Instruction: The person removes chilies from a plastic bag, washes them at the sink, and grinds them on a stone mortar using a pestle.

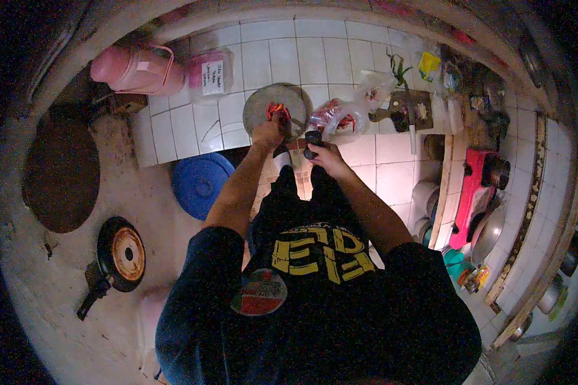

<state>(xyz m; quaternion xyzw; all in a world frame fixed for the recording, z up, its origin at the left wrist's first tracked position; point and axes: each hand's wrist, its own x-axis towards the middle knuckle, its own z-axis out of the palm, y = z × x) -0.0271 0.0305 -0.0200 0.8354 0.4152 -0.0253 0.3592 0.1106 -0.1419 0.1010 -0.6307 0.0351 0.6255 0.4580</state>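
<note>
A round grey stone mortar (257, 106) sits on the white tiled counter, with a small heap of red chillies (277, 109) on it. My left hand (269, 133) reaches over its near rim, fingers closed at the chillies; the fingertips are partly hidden. At the counter's front edge, to the right of the mortar, my right hand (329, 160) is wrapped round a short dark pestle (312, 142). Just beyond it lies a clear plastic bag (350, 122) with more red chillies inside.
Right along the counter are a dark cutting board (401, 112), a knife (412, 138) and a yellow packet (429, 65). A pink-lidded tub (210, 76) and pink jug (138, 69) stand left. A blue basin (202, 186) is below, a pan (122, 253) left, a red stove (475, 196) right.
</note>
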